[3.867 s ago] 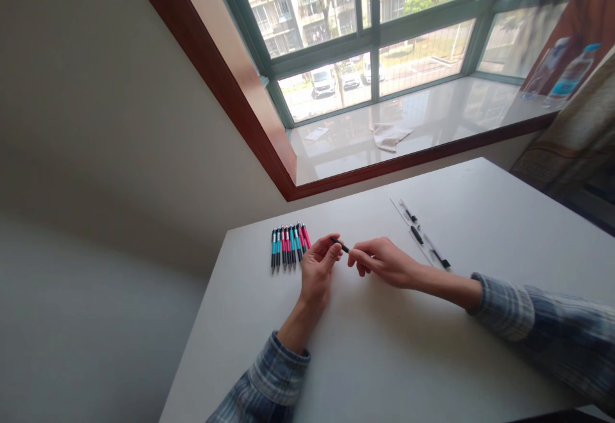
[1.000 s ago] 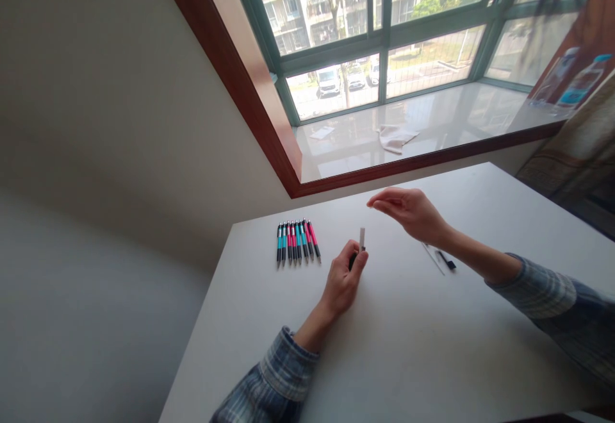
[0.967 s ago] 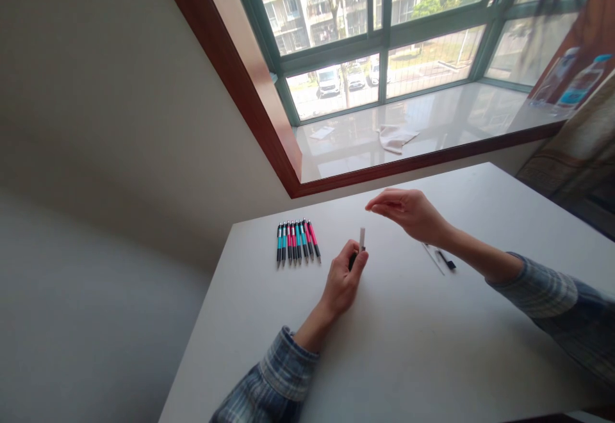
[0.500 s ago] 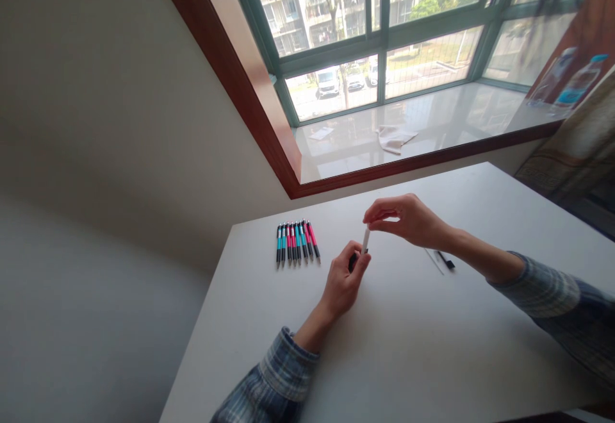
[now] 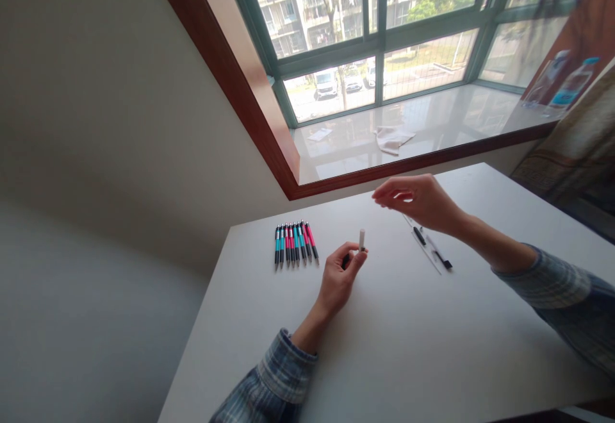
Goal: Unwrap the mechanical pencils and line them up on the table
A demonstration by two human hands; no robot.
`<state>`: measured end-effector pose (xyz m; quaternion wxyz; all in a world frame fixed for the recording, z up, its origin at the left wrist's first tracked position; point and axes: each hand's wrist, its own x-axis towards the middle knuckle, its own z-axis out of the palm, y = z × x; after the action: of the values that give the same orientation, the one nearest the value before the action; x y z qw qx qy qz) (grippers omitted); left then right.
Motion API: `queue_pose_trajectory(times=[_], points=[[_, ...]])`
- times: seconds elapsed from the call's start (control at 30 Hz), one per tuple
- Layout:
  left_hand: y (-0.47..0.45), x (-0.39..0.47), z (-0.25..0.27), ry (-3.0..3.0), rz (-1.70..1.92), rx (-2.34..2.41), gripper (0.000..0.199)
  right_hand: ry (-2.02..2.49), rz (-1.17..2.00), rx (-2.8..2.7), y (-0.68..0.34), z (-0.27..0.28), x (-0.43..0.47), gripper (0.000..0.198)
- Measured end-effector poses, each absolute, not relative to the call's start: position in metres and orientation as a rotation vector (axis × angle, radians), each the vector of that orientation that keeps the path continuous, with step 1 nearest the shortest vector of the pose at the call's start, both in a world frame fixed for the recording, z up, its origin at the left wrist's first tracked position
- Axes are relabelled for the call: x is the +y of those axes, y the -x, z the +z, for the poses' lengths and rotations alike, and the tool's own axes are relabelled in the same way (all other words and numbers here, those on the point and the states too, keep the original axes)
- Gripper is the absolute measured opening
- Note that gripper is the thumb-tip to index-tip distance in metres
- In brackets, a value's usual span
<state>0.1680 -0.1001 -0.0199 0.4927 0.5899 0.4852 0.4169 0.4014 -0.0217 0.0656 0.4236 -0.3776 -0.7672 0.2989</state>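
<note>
My left hand (image 5: pixel 337 277) is closed around a white pen barrel (image 5: pixel 362 238), whose pale end sticks up past my thumb and forefinger. A dark part shows within the same grasp. Higher and to the right, my right hand (image 5: pixel 423 200) hangs above the table, apart from the barrel. Its fingertips are pinched together, and whatever they hold, if anything, is too small to make out. Below my right hand lie loose pen parts: a black grip piece (image 5: pixel 419 236), a black-ended piece (image 5: pixel 446 263) and a thin white refill (image 5: pixel 427 257).
A row of several turquoise and pink pens (image 5: pixel 296 245) lies at the left of the white table (image 5: pixel 384 359). Behind it is a window sill (image 5: pixel 346 147) with a cloth (image 5: pixel 393 139), a paper (image 5: pixel 319 134) and plastic bottles (image 5: pixel 571 90).
My right hand has moved up and to the right, away from the barrel's top. The barrel stays in my left hand. More pen parts are now uncovered on the table.
</note>
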Motion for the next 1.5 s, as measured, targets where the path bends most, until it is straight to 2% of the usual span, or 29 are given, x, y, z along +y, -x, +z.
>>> queue_pose_trajectory(times=[0.17,0.33,0.43,0.73,1.37,1.5], points=[[-0.168,-0.101,-0.035,-1.414,1.021,1.196,0.040,1.349,0.490,-2.119,-0.444,0.053,0.005,0.016],[-0.174,-0.104,-0.041,-1.426,1.010,1.198,0.034,1.770,0.544,-2.282,-0.468,0.022,0.026,0.008],[-0.176,-0.107,-0.039,-1.435,1.012,1.195,0.032,1.772,0.612,-2.306,-0.467,0.010,0.028,0.005],[-0.180,-0.110,-0.028,-1.423,1.006,1.223,0.032,1.843,0.600,-2.378,-0.459,0.003,0.026,0.011],[-0.181,-0.112,-0.023,-1.435,0.984,1.179,0.029,1.970,0.397,-2.386,-0.459,-0.006,0.027,0.026],[-0.181,-0.111,-0.024,-1.441,0.987,1.172,0.029,1.889,0.416,-2.337,-0.456,-0.004,0.028,0.022]])
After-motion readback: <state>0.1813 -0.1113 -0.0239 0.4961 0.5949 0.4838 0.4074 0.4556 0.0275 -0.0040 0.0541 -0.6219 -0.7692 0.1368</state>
